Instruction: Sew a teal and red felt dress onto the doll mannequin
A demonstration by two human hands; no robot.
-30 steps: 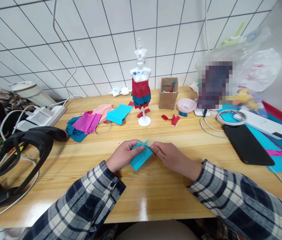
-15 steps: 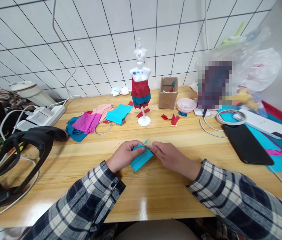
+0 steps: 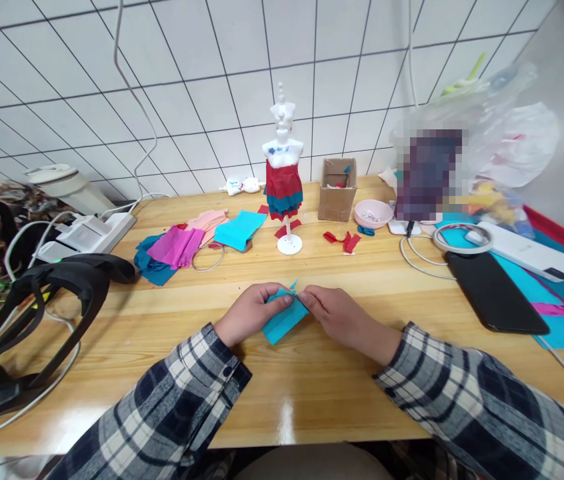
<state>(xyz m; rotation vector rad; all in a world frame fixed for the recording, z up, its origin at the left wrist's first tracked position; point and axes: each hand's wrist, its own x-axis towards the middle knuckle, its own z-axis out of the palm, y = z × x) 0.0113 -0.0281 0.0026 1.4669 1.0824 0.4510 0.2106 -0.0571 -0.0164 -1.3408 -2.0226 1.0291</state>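
Observation:
My left hand point(image 3: 249, 312) pinches a folded piece of bright blue crepe paper point(image 3: 282, 325) between thumb and fingers, low over the table in front of me. At the paper's upper right edge is my right hand point(image 3: 332, 310), its thumb and forefinger closed together. Something thin and dark shows by those fingertips, too small to make out. A narrow blue strip point(image 3: 294, 285) sticks up from the paper's top edge between the hands. Behind them stands a small white dress form point(image 3: 283, 155), wrapped in a red and dark blue layered paper skirt point(image 3: 285, 190).
Crepe paper sheets point(image 3: 175, 247) in several colours lie back left, near a power strip point(image 3: 87, 237) and a black headset strap point(image 3: 47, 320). A cardboard box point(image 3: 337, 200), pink bowl point(image 3: 373, 213) and red scraps point(image 3: 345, 240) sit back right. A black phone point(image 3: 497, 293) lies at right.
The view has shifted slightly, so everything sits a little lower and further right. Both hands keep the same hold at the blue paper.

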